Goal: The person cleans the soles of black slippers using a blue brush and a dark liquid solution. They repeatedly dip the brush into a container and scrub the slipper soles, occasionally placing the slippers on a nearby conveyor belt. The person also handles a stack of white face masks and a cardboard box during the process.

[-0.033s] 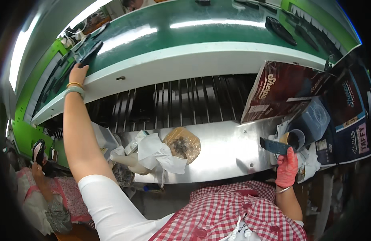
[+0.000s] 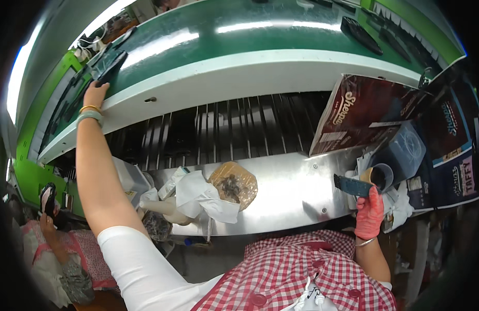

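My left hand [image 2: 96, 95] reaches far up to the green conveyor belt [image 2: 208, 31] and touches a dark shoe sole [image 2: 109, 65] lying on it; bangles circle that wrist. My right hand [image 2: 370, 212], in a pink glove, grips a dark brush-like tool [image 2: 352, 185] at the right end of the steel worktop [image 2: 286, 192], just beside a small cup of dark liquid [image 2: 380, 176]. More dark soles [image 2: 360, 32] lie further along the belt.
White cloths [image 2: 200, 194] and a clear bag of brownish bits [image 2: 233, 182] lie on the worktop. Dark red cartons [image 2: 361, 111] and a clear plastic tub [image 2: 405, 150] stand at the right. Another person sits at lower left holding a sole [image 2: 46, 198].
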